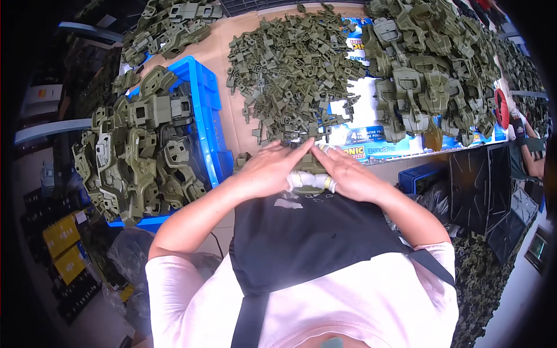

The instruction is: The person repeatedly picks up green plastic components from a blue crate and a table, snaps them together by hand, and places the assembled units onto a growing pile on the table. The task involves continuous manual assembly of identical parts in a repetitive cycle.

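Close to my body at the table's near edge, both my hands come together over an olive-green plastic part (312, 164), which they largely cover. My left hand (266, 173) grips it from the left, and my right hand (355, 177) from the right. The index fingers stretch forward and almost meet at the part's far side. White wrapping covers both thumbs, which lie along the near side. Just beyond the fingertips spreads a heap of small olive-green plastic pieces (284, 75). The exact shape of the held part is hidden.
A blue crate (200, 110) full of larger olive-green plastic shells (136, 151) stands at left. More shells (429, 75) are piled on printed cardboard (371, 136) at far right. Dark folded crates (478, 188) stand below the table at right. A co-worker's arm (531, 148) shows at the right edge.
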The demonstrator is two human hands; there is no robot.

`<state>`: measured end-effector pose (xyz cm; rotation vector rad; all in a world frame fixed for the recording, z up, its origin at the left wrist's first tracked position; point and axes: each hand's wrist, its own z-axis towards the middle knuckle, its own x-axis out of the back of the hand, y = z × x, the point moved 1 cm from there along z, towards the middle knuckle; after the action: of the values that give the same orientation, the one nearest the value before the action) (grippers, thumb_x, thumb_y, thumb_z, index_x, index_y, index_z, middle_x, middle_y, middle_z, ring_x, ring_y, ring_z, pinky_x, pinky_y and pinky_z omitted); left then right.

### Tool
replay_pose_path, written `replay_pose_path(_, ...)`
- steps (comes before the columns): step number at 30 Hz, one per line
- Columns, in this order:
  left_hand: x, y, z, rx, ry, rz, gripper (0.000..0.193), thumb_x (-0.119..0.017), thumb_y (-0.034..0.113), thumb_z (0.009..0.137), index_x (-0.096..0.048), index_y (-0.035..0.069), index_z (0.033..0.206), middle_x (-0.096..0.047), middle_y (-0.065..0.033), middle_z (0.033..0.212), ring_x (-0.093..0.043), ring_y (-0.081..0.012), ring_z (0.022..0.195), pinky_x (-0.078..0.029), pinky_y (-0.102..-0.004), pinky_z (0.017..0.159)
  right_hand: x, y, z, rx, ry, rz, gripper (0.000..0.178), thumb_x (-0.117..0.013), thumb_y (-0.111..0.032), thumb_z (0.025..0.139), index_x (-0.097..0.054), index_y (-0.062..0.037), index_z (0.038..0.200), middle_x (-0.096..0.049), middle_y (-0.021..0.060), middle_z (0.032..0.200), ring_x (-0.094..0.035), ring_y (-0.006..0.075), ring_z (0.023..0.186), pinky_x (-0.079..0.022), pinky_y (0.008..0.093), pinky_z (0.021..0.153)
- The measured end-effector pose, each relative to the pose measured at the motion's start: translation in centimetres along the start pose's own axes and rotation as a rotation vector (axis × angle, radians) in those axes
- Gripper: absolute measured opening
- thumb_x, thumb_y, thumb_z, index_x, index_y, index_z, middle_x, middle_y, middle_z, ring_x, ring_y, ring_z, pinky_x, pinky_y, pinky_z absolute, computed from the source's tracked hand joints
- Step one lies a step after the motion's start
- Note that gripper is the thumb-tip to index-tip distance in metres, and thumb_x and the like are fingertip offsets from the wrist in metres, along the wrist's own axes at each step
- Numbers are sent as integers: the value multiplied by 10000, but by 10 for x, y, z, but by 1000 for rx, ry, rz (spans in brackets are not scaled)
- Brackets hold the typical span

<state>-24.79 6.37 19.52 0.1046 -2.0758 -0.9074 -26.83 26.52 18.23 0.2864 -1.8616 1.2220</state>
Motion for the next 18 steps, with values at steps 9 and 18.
replay_pose_path(9,-10,-6,-3,29,39,-40,820,-671,171,681,-272,162,1397,-551,-163,940,-528,-329,934,-422,-408,835,-4,5,2,-205,-110,300,644,-525,8,655,-417,-8,1289,-452,230,1272,-378,364,1233,-323,396,1028)
replay_pose_path(18,41,-14,-44,76,287,-155,1024,-774,376,609,-193,147,1421,-376,-246,1295,-375,-387,1212,-317,-412,999,8,50,-11,-159,106,653,599,-699,-152,724,-477,-100,1279,-516,120,1252,-491,271,1139,-341,335,1000)
